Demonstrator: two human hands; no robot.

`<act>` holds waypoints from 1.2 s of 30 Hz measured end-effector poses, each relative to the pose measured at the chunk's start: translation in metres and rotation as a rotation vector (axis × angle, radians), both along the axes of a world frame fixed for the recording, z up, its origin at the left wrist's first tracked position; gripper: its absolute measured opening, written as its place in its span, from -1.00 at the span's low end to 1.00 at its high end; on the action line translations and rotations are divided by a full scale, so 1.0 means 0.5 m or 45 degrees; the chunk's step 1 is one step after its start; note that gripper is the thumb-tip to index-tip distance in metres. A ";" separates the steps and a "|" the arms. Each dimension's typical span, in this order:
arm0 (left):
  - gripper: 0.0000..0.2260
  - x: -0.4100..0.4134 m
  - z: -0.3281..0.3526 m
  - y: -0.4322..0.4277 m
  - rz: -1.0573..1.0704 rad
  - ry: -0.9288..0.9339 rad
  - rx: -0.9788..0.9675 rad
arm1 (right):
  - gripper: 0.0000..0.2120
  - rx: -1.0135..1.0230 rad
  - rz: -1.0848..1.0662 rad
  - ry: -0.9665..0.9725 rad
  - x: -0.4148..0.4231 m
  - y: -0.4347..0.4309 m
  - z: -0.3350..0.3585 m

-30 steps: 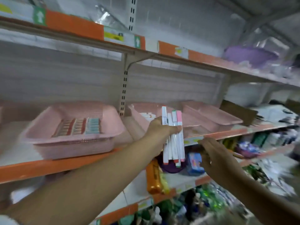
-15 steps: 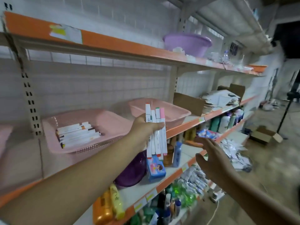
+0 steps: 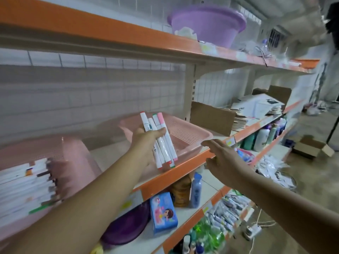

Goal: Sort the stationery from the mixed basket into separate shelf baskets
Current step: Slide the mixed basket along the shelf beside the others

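**Desk:** Where are the markers?

**Photographer:** A bundle of markers (image 3: pixel 164 147) is gripped in the left hand (image 3: pixel 146 140), fingers curled round it, in front of a pink basket (image 3: pixel 200 132) on the shelf (image 3: pixel 183 173).

**Desk:** And the right hand?

**Photographer:** The right hand (image 3: pixel 222 158) is at 3 o'clock of the bundle, fingers straight and holding nothing.

**Desk:** Progress?

**Photographer:** Seemingly partway. A second basket (image 3: pixel 77 149) at 8 o'clock already holds stacked markers (image 3: pixel 22 187), and this bundle is not yet set down.
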State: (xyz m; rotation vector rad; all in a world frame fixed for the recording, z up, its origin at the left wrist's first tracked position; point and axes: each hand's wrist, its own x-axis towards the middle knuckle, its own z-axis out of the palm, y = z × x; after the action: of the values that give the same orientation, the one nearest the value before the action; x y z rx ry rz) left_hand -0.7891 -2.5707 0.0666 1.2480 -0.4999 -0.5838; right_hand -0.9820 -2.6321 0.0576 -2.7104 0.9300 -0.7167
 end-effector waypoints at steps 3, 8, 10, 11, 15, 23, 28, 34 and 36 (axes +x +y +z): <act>-0.84 0.016 -0.008 -0.036 0.043 -0.037 -0.020 | -0.55 -0.043 0.088 0.035 0.042 -0.065 -0.006; -0.86 0.054 -0.007 -0.067 0.123 -0.023 -0.032 | -0.56 -0.123 0.297 0.000 0.138 -0.171 -0.005; -0.86 0.074 0.004 -0.069 0.200 0.001 -0.044 | -0.56 -0.161 0.396 -0.010 0.186 -0.197 0.009; -0.86 0.083 0.012 -0.066 0.245 0.015 -0.059 | -0.57 -0.175 0.462 -0.018 0.212 -0.205 0.017; -0.90 0.114 0.042 -0.028 0.405 0.073 -0.112 | -0.59 -0.168 0.719 -0.029 0.315 -0.208 0.032; -0.86 0.160 0.058 0.164 0.704 0.047 -0.132 | -0.59 -0.171 1.164 -0.077 0.474 -0.044 0.038; -0.83 0.216 0.053 0.295 0.754 0.110 0.014 | -0.58 -0.141 1.259 -0.063 0.540 0.096 0.027; -0.42 0.345 0.064 0.423 0.633 -0.334 0.706 | -0.59 -0.150 1.160 0.137 0.619 0.196 0.001; -0.62 0.374 0.060 0.436 0.556 -0.660 0.948 | -0.64 -0.143 1.097 0.215 0.644 0.207 -0.012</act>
State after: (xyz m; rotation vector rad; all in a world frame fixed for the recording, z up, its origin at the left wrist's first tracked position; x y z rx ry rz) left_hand -0.6019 -2.3525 0.0964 2.1738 -0.4217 -0.0443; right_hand -0.6600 -2.5286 0.0514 -2.8828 -0.3030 -0.3570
